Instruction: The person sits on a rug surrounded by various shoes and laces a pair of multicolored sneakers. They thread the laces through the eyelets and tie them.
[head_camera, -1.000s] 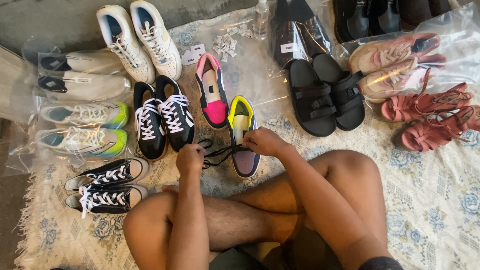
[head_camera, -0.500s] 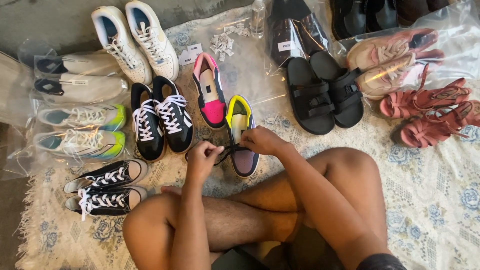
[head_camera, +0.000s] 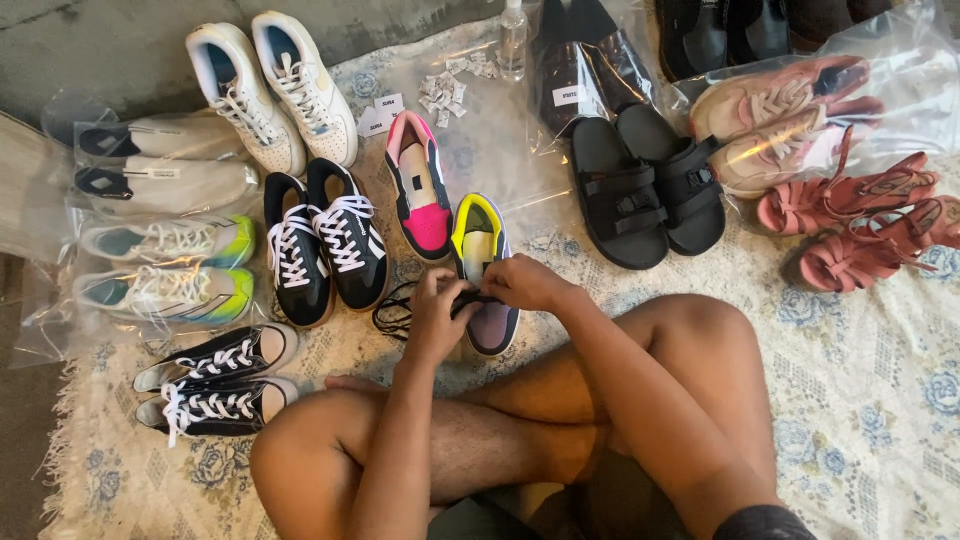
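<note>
A low sneaker with a neon-yellow collar, grey insole and mauve-grey toe lies on the pale floral rug, toe toward the person's crossed legs, just beside a matching pink-and-black sneaker. Both hands meet over its laces: the left hand pinches a thin black shoelace (its slack loops onto the rug), while the right hand closes on the lace at the vamp.

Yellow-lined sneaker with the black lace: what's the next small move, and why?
Probably draw the loose black lace through and snug it. Both hands, left and right, pinch the lace over the yellow-lined sneaker, while slack loops lie on the rug to its left.
</note>
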